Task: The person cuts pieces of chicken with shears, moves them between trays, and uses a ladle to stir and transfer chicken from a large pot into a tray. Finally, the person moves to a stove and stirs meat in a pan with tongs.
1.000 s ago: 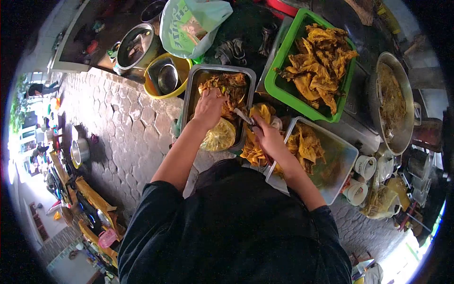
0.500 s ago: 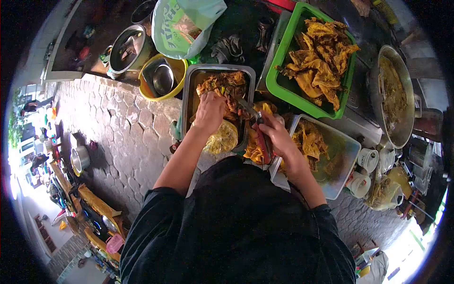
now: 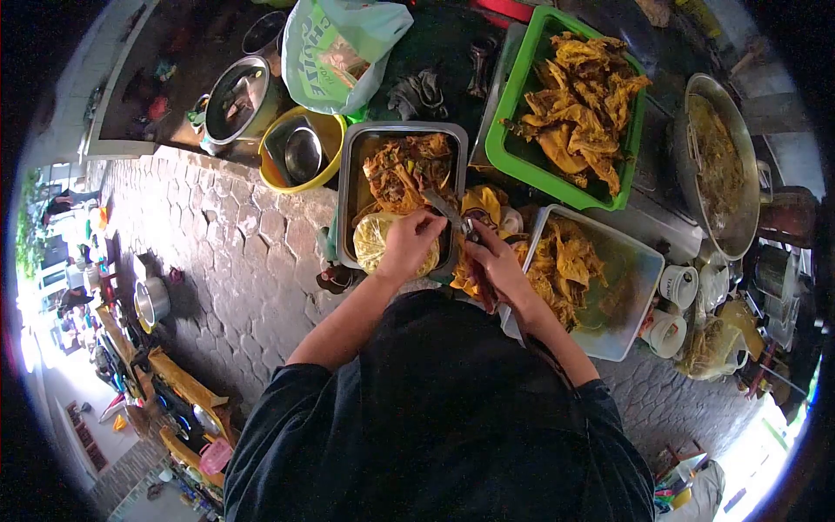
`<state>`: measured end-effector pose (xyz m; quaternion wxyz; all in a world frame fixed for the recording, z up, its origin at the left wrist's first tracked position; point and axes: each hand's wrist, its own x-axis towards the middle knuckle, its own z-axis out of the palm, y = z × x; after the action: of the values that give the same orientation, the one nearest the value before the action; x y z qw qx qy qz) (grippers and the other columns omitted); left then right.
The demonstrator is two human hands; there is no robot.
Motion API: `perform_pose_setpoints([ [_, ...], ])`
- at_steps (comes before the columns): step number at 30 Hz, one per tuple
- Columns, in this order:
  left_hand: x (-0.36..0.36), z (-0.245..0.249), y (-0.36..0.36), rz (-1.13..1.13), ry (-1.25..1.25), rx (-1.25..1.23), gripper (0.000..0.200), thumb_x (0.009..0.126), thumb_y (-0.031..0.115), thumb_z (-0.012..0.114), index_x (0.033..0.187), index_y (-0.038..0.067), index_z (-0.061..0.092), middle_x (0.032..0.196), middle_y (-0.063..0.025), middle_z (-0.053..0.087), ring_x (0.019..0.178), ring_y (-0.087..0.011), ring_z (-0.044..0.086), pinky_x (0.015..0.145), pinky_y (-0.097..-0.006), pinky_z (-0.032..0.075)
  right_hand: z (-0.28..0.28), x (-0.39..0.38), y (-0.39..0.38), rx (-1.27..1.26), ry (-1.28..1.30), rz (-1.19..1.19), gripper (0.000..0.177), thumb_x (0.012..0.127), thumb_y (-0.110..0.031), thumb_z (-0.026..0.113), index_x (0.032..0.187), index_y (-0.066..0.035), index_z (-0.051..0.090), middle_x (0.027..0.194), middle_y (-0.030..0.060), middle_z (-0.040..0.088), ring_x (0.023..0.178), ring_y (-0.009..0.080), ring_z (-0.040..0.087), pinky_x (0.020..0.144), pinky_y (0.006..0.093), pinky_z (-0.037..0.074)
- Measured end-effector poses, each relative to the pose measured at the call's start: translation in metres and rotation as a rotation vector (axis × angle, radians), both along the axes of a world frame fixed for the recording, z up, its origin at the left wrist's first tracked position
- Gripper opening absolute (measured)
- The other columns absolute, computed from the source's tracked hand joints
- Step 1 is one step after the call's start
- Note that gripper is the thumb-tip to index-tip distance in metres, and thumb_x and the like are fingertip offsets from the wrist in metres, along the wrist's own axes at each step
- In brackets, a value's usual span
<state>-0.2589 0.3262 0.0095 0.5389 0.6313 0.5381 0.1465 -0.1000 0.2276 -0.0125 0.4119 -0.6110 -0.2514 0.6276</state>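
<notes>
A metal tray (image 3: 344, 187) holds browned, cooked meat pieces (image 3: 409, 165) with bits of green. A tied clear bag of yellow food (image 3: 372, 239) lies in its near part. Over this bag is my left hand (image 3: 412, 241), its fingers pinched together; what they hold, if anything, is too small to tell. My right hand (image 3: 494, 257) grips metal scissors (image 3: 445, 209) by the handles, blades pointing toward the tray. Yellow meat (image 3: 483, 205) sits just right of the tray, partly hidden by the right hand.
A green tray (image 3: 497, 139) of yellow fried meat stands at the upper right, with a clear plastic box (image 3: 639, 313) nearer me. Farther right is a large pan (image 3: 755, 200). A yellow basin (image 3: 335, 157), a pot (image 3: 268, 96) and a plastic bag (image 3: 304, 61) stand upper left.
My left hand has moved back toward me and rightward, from the meat to above the yellow bag. The scissors have shifted slightly toward me with my right hand.
</notes>
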Motion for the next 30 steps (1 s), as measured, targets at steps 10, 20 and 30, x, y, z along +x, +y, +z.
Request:
perform_pose_setpoints([
  [10, -0.004, -0.004, -0.009, 0.052, -0.093, -0.002, 0.022, 0.084, 0.019, 0.064, 0.082, -0.002, 0.061, 0.064, -0.0030, 0.055, 0.061, -0.0077, 0.046, 0.057, -0.0265, 0.040, 0.028, -0.012, -0.015, 0.032, -0.072, 0.169, 0.054, 0.087, -0.017, 0.053, 0.137, -0.003, 0.036, 0.066, 0.0062, 0.055, 0.052, 0.0127, 0.053, 0.048, 0.0257, 0.043],
  [20, 0.003, -0.004, -0.015, 0.115, -0.126, -0.059, 0.025, 0.084, 0.023, 0.064, 0.079, -0.001, 0.061, 0.066, 0.0007, 0.053, 0.064, -0.0074, 0.045, 0.059, -0.0256, 0.038, 0.022, -0.007, -0.026, 0.212, -0.171, 0.198, 0.061, 0.087, -0.016, 0.057, 0.138, -0.011, 0.025, 0.081, 0.0086, 0.054, 0.058, 0.0130, 0.054, 0.049, 0.0268, 0.043],
  [30, 0.011, -0.002, -0.023, 0.210, -0.154, -0.147, 0.023, 0.083, 0.022, 0.064, 0.075, 0.002, 0.059, 0.067, 0.0025, 0.050, 0.065, -0.0065, 0.042, 0.059, -0.0248, 0.035, 0.031, -0.012, -0.031, 0.172, -0.146, 0.052, 0.045, 0.088, -0.010, 0.057, 0.126, -0.009, 0.033, 0.105, 0.0166, 0.050, 0.062, 0.0131, 0.055, 0.052, 0.0269, 0.045],
])
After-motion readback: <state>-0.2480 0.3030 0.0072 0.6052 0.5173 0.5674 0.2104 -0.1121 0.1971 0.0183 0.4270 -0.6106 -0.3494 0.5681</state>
